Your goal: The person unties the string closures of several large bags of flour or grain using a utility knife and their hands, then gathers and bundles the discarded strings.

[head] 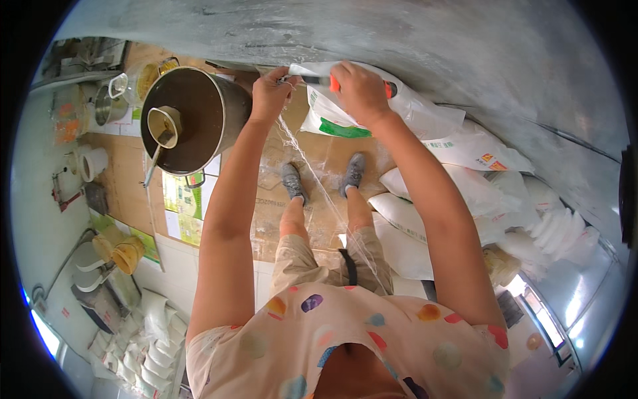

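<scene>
My right hand (360, 95) is closed around the handle of an orange-and-black hand tool (334, 83). Its narrow grey shaft points left, toward my left hand (268, 99). The fingers of that hand pinch a white string (310, 167) beside the tool's tip; the fingers hide the exact contact. From there the string hangs in a loose, frayed line across the floor view, down to my shorts. Just beyond my right hand lies a white woven sack (319, 112) with a green printed band.
A large metal pot (234, 102) of dark liquid, with a long-handled ladle (164, 127) in it, stands left of my left forearm. Flattened cardboard (274, 219) covers the floor underfoot. White sacks (403, 214) are piled on the right. Plastic scoops (128, 254) hang at lower left.
</scene>
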{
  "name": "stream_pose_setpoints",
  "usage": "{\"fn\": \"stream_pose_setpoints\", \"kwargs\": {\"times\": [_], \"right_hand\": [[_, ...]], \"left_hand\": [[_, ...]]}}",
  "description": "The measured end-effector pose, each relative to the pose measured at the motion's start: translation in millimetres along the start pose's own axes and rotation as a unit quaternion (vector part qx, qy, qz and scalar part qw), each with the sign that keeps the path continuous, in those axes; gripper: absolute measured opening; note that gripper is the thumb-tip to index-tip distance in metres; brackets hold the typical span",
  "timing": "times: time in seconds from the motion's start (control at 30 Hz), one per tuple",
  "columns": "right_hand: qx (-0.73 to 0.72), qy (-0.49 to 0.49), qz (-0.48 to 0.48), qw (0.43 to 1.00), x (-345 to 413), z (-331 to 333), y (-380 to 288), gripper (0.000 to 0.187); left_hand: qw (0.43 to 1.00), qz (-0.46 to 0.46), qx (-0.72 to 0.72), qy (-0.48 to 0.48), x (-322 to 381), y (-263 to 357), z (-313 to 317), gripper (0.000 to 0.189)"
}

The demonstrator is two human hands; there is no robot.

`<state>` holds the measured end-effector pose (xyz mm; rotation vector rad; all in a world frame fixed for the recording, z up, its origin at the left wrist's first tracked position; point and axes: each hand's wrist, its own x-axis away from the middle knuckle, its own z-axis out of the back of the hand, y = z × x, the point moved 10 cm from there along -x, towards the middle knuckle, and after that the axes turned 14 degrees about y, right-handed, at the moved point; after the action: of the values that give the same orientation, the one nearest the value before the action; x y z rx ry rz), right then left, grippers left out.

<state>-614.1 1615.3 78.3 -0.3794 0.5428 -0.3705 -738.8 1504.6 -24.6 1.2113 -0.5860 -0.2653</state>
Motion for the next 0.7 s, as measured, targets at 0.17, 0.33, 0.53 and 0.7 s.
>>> {"fn": "stream_pose_setpoints", "kwargs": {"times": [0.17,0.33,0.53,0.7], "right_hand": [[0.067,0.08,0.088,0.991,22.8,11.1,-26.3,0.009],[0.084,0.059,0.097,0.99,44.9,-2.3,-32.2,0.013],[0.044,0.038,0.052,0.997,61.4,-4.9,-26.6,0.028],[0.069,0.003,-0.041,0.997,55.4,-2.9,-14.5,0.035]], "left_hand": [[0.964,0.177,0.196,0.014,23.4,-20.8,-5.5,0.034],[0.948,0.219,0.212,-0.089,39.3,-19.8,-42.3,0.033],[0.912,0.248,0.317,-0.071,32.4,-50.5,-50.7,0.009],[0.895,0.269,0.347,-0.072,41.1,-59.0,-47.1,0.009]]}}
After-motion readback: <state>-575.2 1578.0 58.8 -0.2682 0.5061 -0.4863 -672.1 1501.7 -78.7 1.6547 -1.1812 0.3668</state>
